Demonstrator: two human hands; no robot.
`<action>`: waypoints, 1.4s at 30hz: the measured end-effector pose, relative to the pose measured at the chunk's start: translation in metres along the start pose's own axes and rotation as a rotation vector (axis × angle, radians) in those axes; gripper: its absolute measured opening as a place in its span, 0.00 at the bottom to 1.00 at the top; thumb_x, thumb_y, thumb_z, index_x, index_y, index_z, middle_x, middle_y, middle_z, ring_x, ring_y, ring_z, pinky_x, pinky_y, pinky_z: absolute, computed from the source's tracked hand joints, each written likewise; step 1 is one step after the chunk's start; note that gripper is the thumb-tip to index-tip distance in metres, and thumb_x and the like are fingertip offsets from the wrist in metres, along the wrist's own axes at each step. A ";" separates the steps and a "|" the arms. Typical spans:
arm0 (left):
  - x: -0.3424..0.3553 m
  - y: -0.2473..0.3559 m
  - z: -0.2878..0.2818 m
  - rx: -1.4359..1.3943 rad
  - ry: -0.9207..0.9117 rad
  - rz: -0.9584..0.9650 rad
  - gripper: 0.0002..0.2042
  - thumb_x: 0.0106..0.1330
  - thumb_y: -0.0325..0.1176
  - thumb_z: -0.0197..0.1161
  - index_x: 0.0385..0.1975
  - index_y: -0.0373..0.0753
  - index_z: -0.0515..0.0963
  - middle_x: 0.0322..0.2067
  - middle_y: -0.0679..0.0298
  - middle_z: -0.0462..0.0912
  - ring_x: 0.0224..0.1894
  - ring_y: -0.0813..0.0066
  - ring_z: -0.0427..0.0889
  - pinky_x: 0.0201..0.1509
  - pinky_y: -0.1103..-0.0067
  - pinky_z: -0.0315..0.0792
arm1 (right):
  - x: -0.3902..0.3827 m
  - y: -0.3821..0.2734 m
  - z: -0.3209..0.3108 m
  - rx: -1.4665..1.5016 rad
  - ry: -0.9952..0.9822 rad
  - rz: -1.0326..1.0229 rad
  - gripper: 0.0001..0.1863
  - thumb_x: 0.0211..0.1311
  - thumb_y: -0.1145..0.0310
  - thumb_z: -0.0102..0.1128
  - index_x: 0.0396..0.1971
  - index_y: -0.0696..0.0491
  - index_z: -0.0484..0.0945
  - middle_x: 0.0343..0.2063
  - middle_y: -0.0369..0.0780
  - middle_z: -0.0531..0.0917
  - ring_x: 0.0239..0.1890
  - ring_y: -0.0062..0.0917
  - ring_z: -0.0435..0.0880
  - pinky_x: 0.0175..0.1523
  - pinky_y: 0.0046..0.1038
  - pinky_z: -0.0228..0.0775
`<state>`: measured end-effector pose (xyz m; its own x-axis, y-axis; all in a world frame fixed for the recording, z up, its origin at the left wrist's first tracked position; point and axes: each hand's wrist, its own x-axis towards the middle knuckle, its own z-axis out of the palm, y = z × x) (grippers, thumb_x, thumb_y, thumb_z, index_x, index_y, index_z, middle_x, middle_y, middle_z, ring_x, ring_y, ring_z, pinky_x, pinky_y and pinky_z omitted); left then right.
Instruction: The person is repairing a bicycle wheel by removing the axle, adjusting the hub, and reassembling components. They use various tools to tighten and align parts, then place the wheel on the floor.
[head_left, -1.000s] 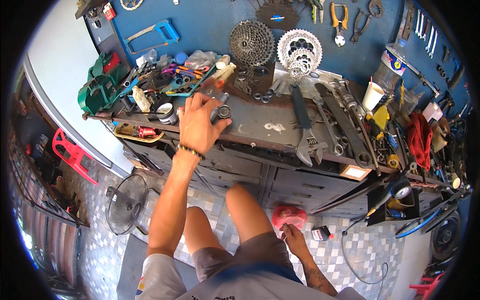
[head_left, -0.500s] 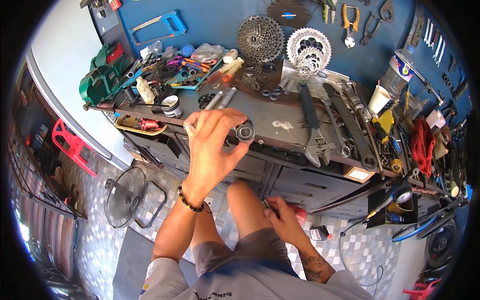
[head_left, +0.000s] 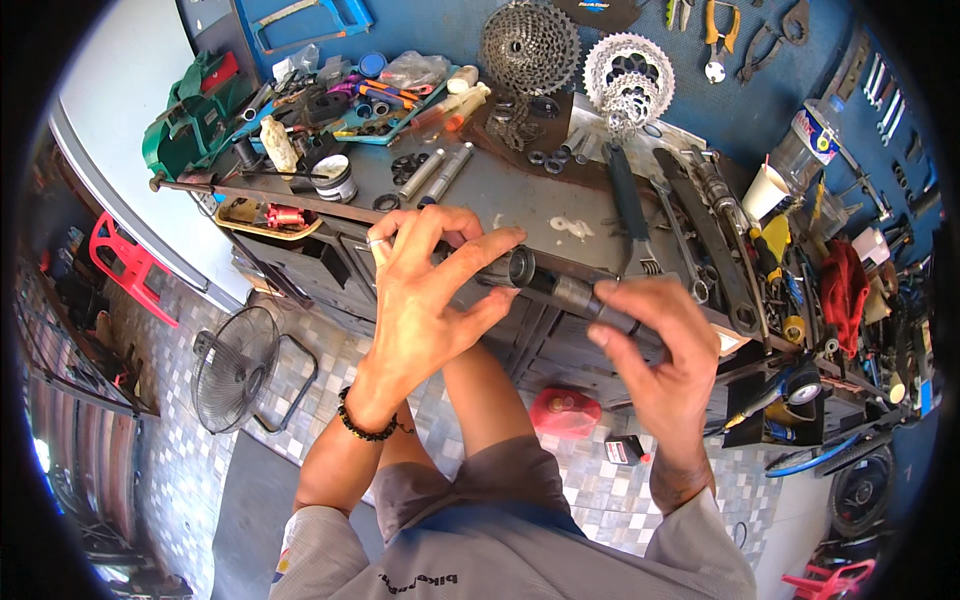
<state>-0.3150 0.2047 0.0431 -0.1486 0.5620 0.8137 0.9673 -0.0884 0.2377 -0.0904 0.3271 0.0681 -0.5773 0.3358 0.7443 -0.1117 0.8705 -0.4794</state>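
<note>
Head view: above the front edge of the desk [head_left: 505,190], a short hollow cylinder [head_left: 508,267] is gripped by the left hand [head_left: 425,275], with the thumb below, the fingers above, and its round open end turned to the right. Just beside that end, a dark rod-like piece [head_left: 575,296] with a greyish band is pinched between the thumb and fingers of the right hand [head_left: 665,350]; whether the two parts touch cannot be told.

Behind the left hand, two silver tubes [head_left: 446,176] are laid side by side on the desk, near a few black rings [head_left: 408,165]. Farther left, a small round tub [head_left: 334,180] and a whitish bottle [head_left: 277,143] are placed near a green case [head_left: 180,135]. Behind the right hand, an adjustable wrench [head_left: 628,205] is laid with its head partly hidden by the fingers. To the right, a white cup [head_left: 765,192] with a straw is seen beside a clear plastic bottle [head_left: 808,155]. At the back, two toothed cassettes are propped near the blue wall [head_left: 430,25].
</note>
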 end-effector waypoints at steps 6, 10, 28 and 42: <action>-0.005 0.003 0.001 -0.084 -0.004 0.004 0.30 0.44 0.32 0.82 0.54 0.50 0.89 0.41 0.66 0.76 0.47 0.63 0.77 0.57 0.64 0.66 | 0.026 -0.002 0.003 -0.064 -0.134 -0.014 0.18 0.56 0.83 0.75 0.47 0.57 0.88 0.42 0.43 0.88 0.44 0.35 0.88 0.48 0.33 0.81; -0.009 0.004 0.002 -0.122 -0.012 -0.010 0.30 0.46 0.30 0.81 0.55 0.48 0.89 0.42 0.63 0.75 0.46 0.62 0.77 0.54 0.65 0.71 | 0.032 0.002 0.002 -0.084 -0.219 -0.084 0.17 0.56 0.82 0.75 0.47 0.56 0.89 0.42 0.42 0.88 0.45 0.36 0.88 0.48 0.34 0.81; -0.008 0.020 0.011 -0.570 0.093 -0.146 0.24 0.50 0.23 0.82 0.49 0.38 0.84 0.45 0.57 0.82 0.49 0.59 0.85 0.53 0.70 0.80 | 0.041 0.065 0.008 0.286 -0.430 0.203 0.16 0.56 0.82 0.75 0.46 0.59 0.86 0.45 0.42 0.89 0.50 0.30 0.88 0.58 0.31 0.77; 0.020 -0.021 0.022 -0.438 0.036 -0.188 0.21 0.56 0.26 0.79 0.51 0.34 0.84 0.45 0.59 0.87 0.47 0.67 0.86 0.55 0.73 0.78 | 0.118 0.043 0.000 -0.144 -0.485 -0.226 0.16 0.58 0.74 0.74 0.47 0.56 0.89 0.42 0.41 0.87 0.49 0.35 0.87 0.57 0.35 0.77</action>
<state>-0.3336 0.2354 0.0427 -0.3274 0.5734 0.7510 0.7466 -0.3302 0.5776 -0.1632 0.4041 0.1361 -0.8618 -0.0392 0.5058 -0.1837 0.9535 -0.2390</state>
